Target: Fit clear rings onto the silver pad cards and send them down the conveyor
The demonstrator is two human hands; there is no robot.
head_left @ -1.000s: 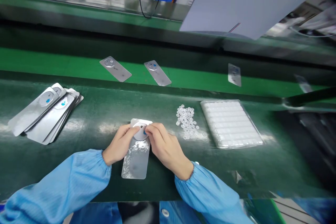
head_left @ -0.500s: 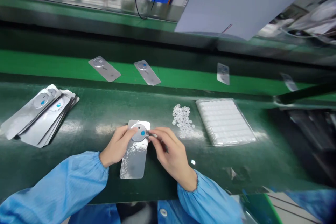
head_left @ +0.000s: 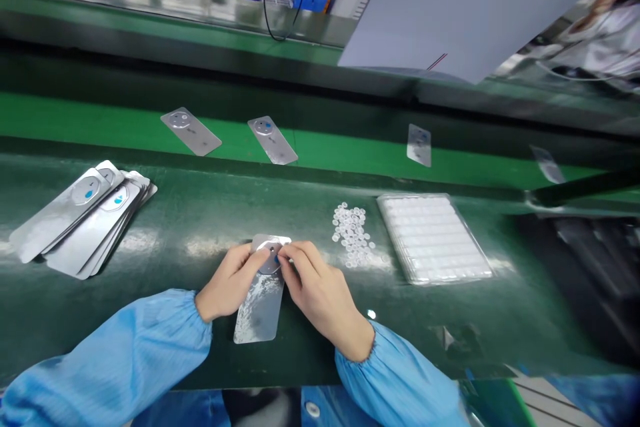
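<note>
A silver phone back cover [head_left: 260, 307] with a round camera area [head_left: 270, 263] lies at the front of the dark green bench. My left hand [head_left: 231, 283] grips its left edge, the thumb pressing on the camera area. My right hand [head_left: 320, 290] is closed, its thumb and fingertips pinched over the right side of that camera area. Whatever these fingertips hold is too small or hidden to make out. They partly cover a blue spot on the cover. To the right lies a scattered pile of small clear round pieces [head_left: 353, 233].
A fanned stack of phone back covers [head_left: 85, 247] lies at left. A stack of clear plastic trays [head_left: 435, 237] is at right. Several more covers lie along the bright green strip [head_left: 340, 147] behind. A dark bar [head_left: 585, 187] juts in at right, and a large pale panel [head_left: 420, 13] hangs above.
My right hand has moved left, from the cover's right edge onto the camera area. My left hand keeps its hold. Covers on the green strip have shifted slightly left relative to the bench.
</note>
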